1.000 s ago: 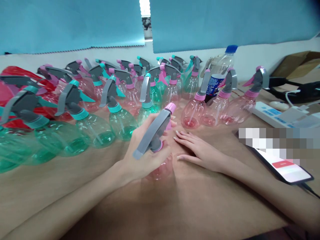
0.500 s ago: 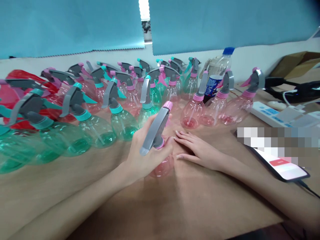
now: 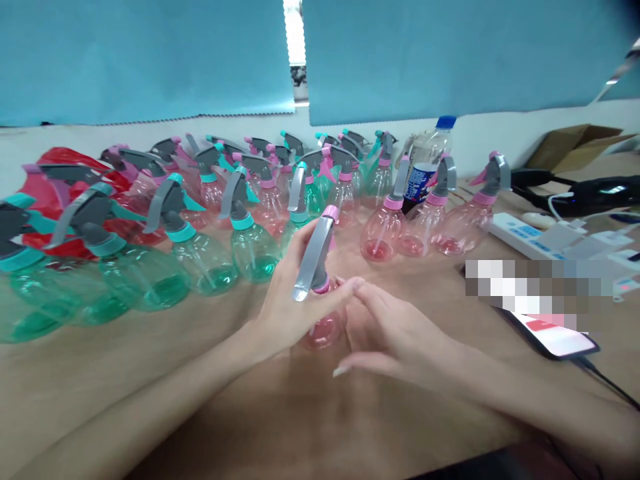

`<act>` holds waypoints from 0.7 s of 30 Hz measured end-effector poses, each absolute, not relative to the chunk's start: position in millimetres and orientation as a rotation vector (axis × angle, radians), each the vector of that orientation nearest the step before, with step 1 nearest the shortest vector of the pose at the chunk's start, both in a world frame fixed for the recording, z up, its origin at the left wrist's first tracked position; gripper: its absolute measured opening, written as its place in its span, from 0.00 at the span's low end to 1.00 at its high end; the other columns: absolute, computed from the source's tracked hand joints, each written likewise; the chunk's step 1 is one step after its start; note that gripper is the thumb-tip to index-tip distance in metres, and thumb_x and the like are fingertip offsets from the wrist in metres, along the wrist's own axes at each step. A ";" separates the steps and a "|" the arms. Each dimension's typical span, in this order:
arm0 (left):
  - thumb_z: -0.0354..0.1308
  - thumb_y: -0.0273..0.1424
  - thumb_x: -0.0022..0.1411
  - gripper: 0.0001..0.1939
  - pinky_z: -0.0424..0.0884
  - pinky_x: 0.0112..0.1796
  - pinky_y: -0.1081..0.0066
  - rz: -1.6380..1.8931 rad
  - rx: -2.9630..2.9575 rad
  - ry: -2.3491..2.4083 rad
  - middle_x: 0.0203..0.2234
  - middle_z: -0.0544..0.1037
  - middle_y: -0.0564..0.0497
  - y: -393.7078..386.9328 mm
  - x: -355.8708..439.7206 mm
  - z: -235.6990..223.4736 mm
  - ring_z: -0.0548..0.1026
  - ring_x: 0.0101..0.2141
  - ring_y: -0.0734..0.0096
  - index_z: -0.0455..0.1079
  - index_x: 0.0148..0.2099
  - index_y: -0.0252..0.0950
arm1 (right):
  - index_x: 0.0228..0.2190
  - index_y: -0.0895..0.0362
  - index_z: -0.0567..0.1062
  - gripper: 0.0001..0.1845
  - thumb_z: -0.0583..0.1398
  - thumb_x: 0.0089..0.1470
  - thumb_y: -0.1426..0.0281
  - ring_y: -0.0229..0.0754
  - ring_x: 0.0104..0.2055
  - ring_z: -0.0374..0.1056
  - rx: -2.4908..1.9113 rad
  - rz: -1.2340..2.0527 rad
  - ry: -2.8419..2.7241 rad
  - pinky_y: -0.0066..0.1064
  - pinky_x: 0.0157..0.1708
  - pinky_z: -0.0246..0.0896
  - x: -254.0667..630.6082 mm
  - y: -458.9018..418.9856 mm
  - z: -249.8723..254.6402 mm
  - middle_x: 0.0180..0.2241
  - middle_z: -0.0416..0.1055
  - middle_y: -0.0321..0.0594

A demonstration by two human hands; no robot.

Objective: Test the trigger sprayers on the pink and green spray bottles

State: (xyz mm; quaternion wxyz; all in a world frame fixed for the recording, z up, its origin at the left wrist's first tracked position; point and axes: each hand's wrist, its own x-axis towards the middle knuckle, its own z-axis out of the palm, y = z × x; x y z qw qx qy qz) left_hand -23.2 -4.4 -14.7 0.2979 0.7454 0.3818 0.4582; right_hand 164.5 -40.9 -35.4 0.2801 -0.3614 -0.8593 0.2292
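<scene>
Two light-blue fabric sheets (image 3: 150,60) hang behind a flat brown surface (image 3: 225,427), whose near edge (image 3: 465,460) shows at lower right. A brown cardboard box (image 3: 575,147) sits at far right. A tall clear plastic bottle with a blue cap (image 3: 421,177) has something dark low inside. Translucent green plastic spray bottles (image 3: 205,263) stand at left, and three translucent pink plastic spray bottles (image 3: 383,230) stand at right; their bases look deeper-coloured, but I cannot tell whether that is liquid. Between them, before the person, a pink spray bottle with a grey trigger head (image 3: 316,257) rests within the left grip (image 3: 287,303), which is wrapped around its neck. The right grip (image 3: 400,333), fingers loosely spread, meets the left thumb (image 3: 345,293); whether it touches the bottle I cannot tell.
</scene>
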 end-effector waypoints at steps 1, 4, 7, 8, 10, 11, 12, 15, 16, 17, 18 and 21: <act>0.65 0.34 0.57 0.38 0.74 0.47 0.60 1.203 1.995 0.992 0.60 0.64 0.49 -3.7 -24.0 -14.1 0.71 0.53 0.57 0.51 0.65 0.51 | 0.58 0.53 0.57 0.42 0.65 0.49 0.51 0.49 0.56 0.65 -0.928 0.597 -2.277 0.43 0.53 0.64 158.4 -44.8 -34.3 0.56 0.66 0.46; 0.65 0.33 0.56 0.42 0.70 0.53 0.57 1.178 2.079 0.956 0.63 0.59 0.48 -2.2 -25.1 -10.2 0.69 0.55 0.56 0.48 0.67 0.52 | 0.58 0.55 0.55 0.43 0.65 0.49 0.51 0.50 0.58 0.62 -0.903 0.507 -2.174 0.43 0.54 0.63 141.6 -48.0 -35.6 0.57 0.64 0.48; 0.65 0.34 0.55 0.44 0.64 0.56 0.53 1.144 2.155 1.004 0.64 0.56 0.46 -3.9 -28.3 -7.8 0.66 0.57 0.53 0.45 0.68 0.48 | 0.55 0.56 0.60 0.34 0.64 0.52 0.55 0.52 0.56 0.63 -0.959 0.436 -2.121 0.44 0.52 0.65 128.7 -44.5 -37.7 0.55 0.65 0.49; 0.66 0.35 0.54 0.45 0.64 0.57 0.52 1.124 2.167 1.028 0.65 0.56 0.45 -5.3 -30.8 -8.6 0.64 0.58 0.52 0.44 0.68 0.47 | 0.52 0.55 0.62 0.30 0.63 0.54 0.56 0.52 0.53 0.64 -0.988 0.424 -2.110 0.44 0.49 0.66 125.9 -43.1 -37.9 0.52 0.67 0.48; 0.67 0.39 0.53 0.48 0.63 0.57 0.50 1.080 2.170 1.063 0.65 0.54 0.43 -9.1 -38.6 -13.4 0.61 0.60 0.50 0.42 0.69 0.45 | 0.50 0.55 0.63 0.24 0.61 0.56 0.58 0.51 0.48 0.67 -1.025 0.400 -2.095 0.45 0.45 0.68 124.1 -40.5 -37.9 0.47 0.70 0.47; 0.67 0.40 0.53 0.49 0.63 0.57 0.50 1.062 2.164 1.068 0.65 0.55 0.43 -11.4 -43.7 -17.3 0.61 0.61 0.49 0.41 0.69 0.45 | 0.50 0.55 0.63 0.24 0.60 0.56 0.59 0.52 0.48 0.67 -1.028 0.384 -2.091 0.46 0.44 0.68 125.2 -38.9 -38.0 0.46 0.70 0.47; 0.66 0.42 0.54 0.49 0.62 0.58 0.49 1.050 2.159 1.077 0.65 0.55 0.42 -13.8 -49.4 -21.9 0.59 0.62 0.49 0.41 0.69 0.45 | 0.52 0.56 0.61 0.25 0.59 0.57 0.60 0.53 0.48 0.67 -1.028 0.369 -2.091 0.47 0.45 0.68 127.9 -36.8 -38.2 0.47 0.70 0.49; 0.62 0.39 0.60 0.42 0.60 0.59 0.49 1.043 2.289 1.143 0.63 0.56 0.42 -21.8 -66.9 -36.0 0.57 0.63 0.52 0.42 0.68 0.45 | 0.54 0.56 0.60 0.27 0.58 0.57 0.58 0.54 0.52 0.65 -1.087 0.332 -2.105 0.49 0.49 0.65 142.6 -24.7 -38.9 0.50 0.68 0.51; 0.61 0.38 0.61 0.39 0.60 0.59 0.49 1.035 2.353 1.170 0.63 0.56 0.42 -24.4 -72.0 -39.9 0.57 0.62 0.53 0.44 0.67 0.44 | 0.53 0.56 0.61 0.27 0.59 0.57 0.57 0.54 0.51 0.65 -1.129 0.308 -2.117 0.49 0.49 0.64 148.7 -18.5 -38.9 0.49 0.67 0.52; 0.60 0.36 0.62 0.37 0.60 0.59 0.49 1.007 2.398 1.196 0.62 0.56 0.42 -26.9 -76.4 -43.2 0.58 0.62 0.53 0.45 0.67 0.43 | 0.53 0.57 0.61 0.29 0.59 0.56 0.55 0.56 0.51 0.65 -1.172 0.255 -2.116 0.50 0.49 0.64 154.7 -11.3 -38.6 0.50 0.66 0.53; 0.59 0.35 0.62 0.35 0.60 0.59 0.49 0.971 2.435 1.223 0.61 0.57 0.42 -29.1 -80.0 -45.8 0.58 0.61 0.54 0.47 0.66 0.43 | 0.52 0.57 0.62 0.30 0.59 0.55 0.53 0.56 0.51 0.65 -1.217 0.209 -2.118 0.51 0.48 0.64 160.2 -3.5 -37.8 0.50 0.66 0.54; 0.57 0.31 0.64 0.27 0.61 0.58 0.51 0.857 2.474 1.267 0.59 0.59 0.42 -32.6 -86.3 -51.2 0.60 0.59 0.56 0.52 0.62 0.41 | 0.45 0.59 0.67 0.27 0.57 0.55 0.49 0.58 0.46 0.66 -1.340 0.091 -2.107 0.50 0.44 0.64 172.0 20.8 -33.7 0.43 0.69 0.54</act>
